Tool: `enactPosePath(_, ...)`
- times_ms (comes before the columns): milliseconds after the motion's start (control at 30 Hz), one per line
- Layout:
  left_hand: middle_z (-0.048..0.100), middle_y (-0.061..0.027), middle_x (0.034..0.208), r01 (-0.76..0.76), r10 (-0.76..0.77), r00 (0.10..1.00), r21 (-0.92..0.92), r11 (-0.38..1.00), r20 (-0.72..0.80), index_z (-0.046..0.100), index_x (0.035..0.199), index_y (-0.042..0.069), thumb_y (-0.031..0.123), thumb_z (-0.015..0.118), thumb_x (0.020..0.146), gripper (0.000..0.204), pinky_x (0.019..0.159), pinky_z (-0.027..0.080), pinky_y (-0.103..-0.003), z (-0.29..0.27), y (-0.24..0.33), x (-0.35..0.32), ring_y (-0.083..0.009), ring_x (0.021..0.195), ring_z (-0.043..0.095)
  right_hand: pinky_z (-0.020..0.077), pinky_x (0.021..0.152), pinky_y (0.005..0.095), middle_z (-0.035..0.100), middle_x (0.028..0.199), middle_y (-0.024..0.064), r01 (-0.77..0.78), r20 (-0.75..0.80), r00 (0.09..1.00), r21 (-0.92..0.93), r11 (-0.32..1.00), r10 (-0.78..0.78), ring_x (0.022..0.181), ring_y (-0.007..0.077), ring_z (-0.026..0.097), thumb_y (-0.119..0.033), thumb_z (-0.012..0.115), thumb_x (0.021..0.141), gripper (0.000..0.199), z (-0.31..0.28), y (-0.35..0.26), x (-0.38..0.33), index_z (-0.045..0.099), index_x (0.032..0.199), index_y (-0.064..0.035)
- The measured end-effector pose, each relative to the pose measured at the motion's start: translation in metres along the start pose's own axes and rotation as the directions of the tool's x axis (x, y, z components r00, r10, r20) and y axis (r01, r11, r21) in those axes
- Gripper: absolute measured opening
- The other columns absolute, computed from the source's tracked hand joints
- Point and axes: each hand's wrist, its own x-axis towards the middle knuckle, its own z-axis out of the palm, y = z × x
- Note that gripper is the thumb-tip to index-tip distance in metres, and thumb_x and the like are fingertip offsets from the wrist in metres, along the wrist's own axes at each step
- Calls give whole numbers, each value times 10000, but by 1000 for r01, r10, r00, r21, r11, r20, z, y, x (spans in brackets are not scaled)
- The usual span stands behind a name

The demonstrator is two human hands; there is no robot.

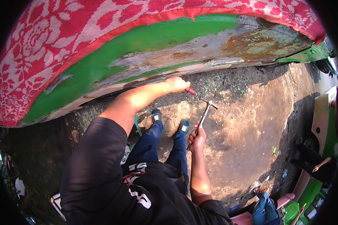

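My left hand [177,84] is closed around a screwdriver with a red handle [191,91]. Its thin shaft points up and left at the lower part of a car body panel [169,60], green with scraped grey and rusty patches; whether the tip touches the metal I cannot tell. A hammer [204,115] with a metal head and a dark grip is in my right hand [198,138], fingers wrapped round the lower handle. The hammer's head stands up, just right of and below the screwdriver's handle end, with a gap between them.
A red and white floral cloth [82,30] covers the car above the panel. Paint flakes lie on the rough ground [244,123]. My sandalled feet are below my hands. At the lower right sits a person in jeans [264,210], near another person in dark clothes [315,165] and green-and-pink vehicles.
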Motion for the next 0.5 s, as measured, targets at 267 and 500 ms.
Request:
enactPosePath(267,673,-195,919,49,-48,999,-60,997,18,551,1009,119,285,384,938,246,767,492,-496,-2,-3,5,-380,891,647,220,340,255,323,538,-29,-93,22,996,88,992,92,384,82,259,-383,394,1024,296,16,6,8,515,983,-116)
enactPosePath(500,657,-206,1025,239,-209,970,-311,920,126,584,1017,104,395,283,956,423,865,427,-488,-6,-2,7,-398,972,596,225,327,241,359,553,-29,-89,19,996,61,994,88,373,68,268,-363,405,1026,284,25,5,17,527,969,-112)
